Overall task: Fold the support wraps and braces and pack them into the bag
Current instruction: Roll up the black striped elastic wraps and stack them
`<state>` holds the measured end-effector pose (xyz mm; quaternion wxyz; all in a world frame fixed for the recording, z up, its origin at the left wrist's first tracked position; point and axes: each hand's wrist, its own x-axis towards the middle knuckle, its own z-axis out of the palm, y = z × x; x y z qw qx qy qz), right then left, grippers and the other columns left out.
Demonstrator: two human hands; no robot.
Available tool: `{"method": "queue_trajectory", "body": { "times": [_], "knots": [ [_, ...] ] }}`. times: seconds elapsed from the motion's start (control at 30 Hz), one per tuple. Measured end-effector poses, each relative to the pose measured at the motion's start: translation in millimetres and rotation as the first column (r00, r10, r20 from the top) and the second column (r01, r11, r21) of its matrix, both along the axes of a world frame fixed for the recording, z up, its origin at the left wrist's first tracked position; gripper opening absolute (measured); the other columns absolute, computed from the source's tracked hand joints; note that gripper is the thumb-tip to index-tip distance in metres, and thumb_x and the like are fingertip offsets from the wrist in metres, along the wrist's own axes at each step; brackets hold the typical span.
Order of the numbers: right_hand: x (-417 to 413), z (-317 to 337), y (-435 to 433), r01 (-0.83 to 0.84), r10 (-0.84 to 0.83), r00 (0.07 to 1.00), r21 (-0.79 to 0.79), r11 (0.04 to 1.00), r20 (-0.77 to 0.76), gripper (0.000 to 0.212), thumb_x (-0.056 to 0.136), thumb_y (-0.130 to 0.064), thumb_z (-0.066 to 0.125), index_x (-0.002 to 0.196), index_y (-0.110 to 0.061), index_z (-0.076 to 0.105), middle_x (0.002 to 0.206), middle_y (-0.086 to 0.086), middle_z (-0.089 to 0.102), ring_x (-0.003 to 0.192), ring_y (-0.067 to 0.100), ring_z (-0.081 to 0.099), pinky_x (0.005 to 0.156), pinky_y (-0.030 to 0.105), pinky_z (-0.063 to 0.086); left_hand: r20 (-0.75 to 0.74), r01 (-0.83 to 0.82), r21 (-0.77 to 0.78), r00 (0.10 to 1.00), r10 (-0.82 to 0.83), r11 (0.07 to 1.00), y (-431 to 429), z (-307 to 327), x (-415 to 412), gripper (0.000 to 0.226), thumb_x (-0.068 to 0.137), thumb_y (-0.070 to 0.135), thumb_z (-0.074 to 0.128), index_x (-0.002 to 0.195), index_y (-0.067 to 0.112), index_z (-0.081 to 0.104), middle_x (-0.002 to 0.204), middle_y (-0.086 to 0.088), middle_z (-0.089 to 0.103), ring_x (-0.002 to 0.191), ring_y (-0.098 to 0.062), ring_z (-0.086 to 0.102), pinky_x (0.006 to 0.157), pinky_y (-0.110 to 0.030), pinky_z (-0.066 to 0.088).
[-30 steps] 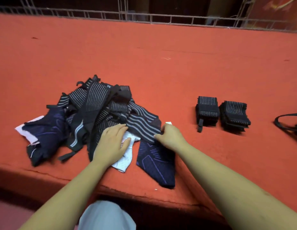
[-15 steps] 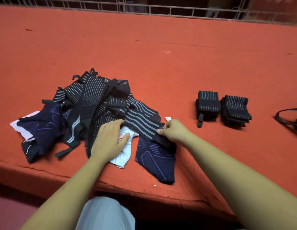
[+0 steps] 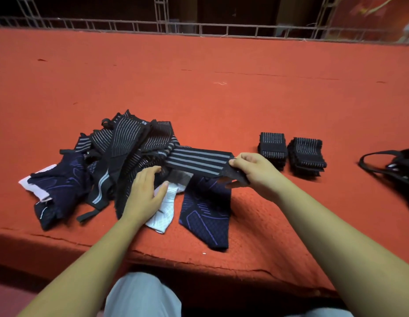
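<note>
Right hand (image 3: 256, 170) pinches the end of a striped wrap (image 3: 199, 160), held raised and taut from the pile of braces (image 3: 121, 152). Left hand (image 3: 144, 193) rests flat on that pile, fingers straight. Two folded wraps (image 3: 272, 147) sit side by side on the red surface (image 3: 199, 88). Black bag (image 3: 402, 165) lies at the right edge; contents not discernible.

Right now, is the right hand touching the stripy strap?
Touching. The head view shows the right hand pinching the end of the stripy strap, fingers curled round it.

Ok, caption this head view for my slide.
Right hand pinches a striped wrap stretched from the pile; left hand rests on it.
</note>
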<state>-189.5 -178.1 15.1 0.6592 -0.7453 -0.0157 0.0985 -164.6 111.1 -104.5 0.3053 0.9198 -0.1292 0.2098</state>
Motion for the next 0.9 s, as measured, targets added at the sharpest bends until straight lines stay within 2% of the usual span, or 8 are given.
{"method": "queue_trajectory", "body": {
  "times": [0.13,0.33,0.43,0.5,0.6,0.73,0.8,0.9],
  "knots": [
    [-7,5,-12,0.007,0.003,0.995,-0.096,0.995,0.1,0.025,0.09,-0.022,0.063,0.067,-0.02,0.053,0.072,0.016,0.064,0.077,0.034,0.066,0.078,0.067,0.049,0.165,0.139,0.057,0.975,-0.146,0.989,-25,29,9,0.064,0.092,0.044,0.054,0.147,0.011,0.043,0.147,-0.006,0.047,0.139,-0.022,0.041,0.117,-0.037,0.029],
    [-21,18,-32,0.017,-0.007,0.98,-0.047,0.999,0.198,0.029,0.096,-0.008,0.055,0.069,-0.014,0.049,0.058,0.0,0.053,0.054,0.011,0.05,0.055,0.027,0.039,-0.206,0.242,0.104,0.954,-0.217,0.965,-39,43,40,0.091,0.073,0.066,0.05,0.155,0.032,0.029,0.157,0.002,0.039,0.145,-0.019,0.036,0.116,-0.046,0.03],
    [-27,17,-54,0.073,-0.096,0.985,0.152,0.986,0.147,0.023,0.089,-0.011,0.06,0.068,-0.012,0.053,0.076,0.019,0.051,0.075,0.032,0.053,0.081,0.058,0.051,-0.34,0.245,0.117,0.921,-0.193,0.962,-24,41,50,0.091,0.071,0.066,0.068,0.151,0.047,0.029,0.142,0.0,0.057,0.132,-0.023,0.053,0.104,-0.029,0.038],
    [-33,11,-72,0.123,-0.154,0.984,0.278,0.953,0.093,0.022,0.092,-0.002,0.053,0.071,-0.007,0.05,0.081,0.022,0.053,0.08,0.035,0.057,0.087,0.059,0.053,-0.399,0.27,0.101,0.893,-0.21,0.957,-18,48,55,0.084,0.07,0.07,0.072,0.141,0.062,0.028,0.14,0.005,0.056,0.132,-0.018,0.051,0.105,-0.023,0.034],
    [-46,6,-89,0.171,-0.218,0.975,0.513,0.841,0.032,0.017,0.095,0.001,0.042,0.084,0.002,0.055,0.086,0.02,0.065,0.08,0.03,0.068,0.073,0.043,0.061,-0.429,0.265,-0.029,0.868,-0.252,0.964,-16,61,68,0.078,0.053,0.096,0.057,0.124,0.077,0.032,0.142,0.01,0.053,0.131,-0.01,0.049,0.112,-0.027,0.034],
    [-60,11,-125,0.245,-0.325,0.942,0.835,0.492,-0.084,0.021,0.079,-0.008,0.05,0.082,-0.002,0.069,0.083,0.008,0.075,0.078,0.016,0.073,0.071,0.031,0.061,-0.533,0.229,-0.24,0.781,-0.325,0.943,-18,58,68,0.086,0.05,0.096,0.061,0.126,0.057,0.055,0.135,0.012,0.059,0.128,-0.004,0.052,0.118,-0.031,0.032],
    [-68,12,-140,0.246,-0.331,0.942,0.803,0.542,-0.065,0.018,0.08,-0.009,0.049,0.081,-0.007,0.067,0.084,0.006,0.073,0.079,0.016,0.072,0.072,0.033,0.06,-0.541,0.259,-0.189,0.778,-0.321,0.947,-34,54,62,0.079,0.062,0.087,0.065,0.125,0.04,0.063,0.131,0.013,0.062,0.125,-0.002,0.054,0.117,-0.034,0.035],
    [-70,-3,-147,0.255,-0.267,0.963,0.495,0.831,-0.049,0.013,0.086,-0.006,0.05,0.081,-0.012,0.06,0.08,0.005,0.068,0.074,0.02,0.069,0.064,0.036,0.061,-0.409,0.318,-0.075,0.855,-0.32,0.945,-84,56,50,0.033,0.091,0.037,0.07,0.121,0.024,0.065,0.122,0.007,0.066,0.116,-0.011,0.061,0.108,-0.038,0.044]
  ]
}}
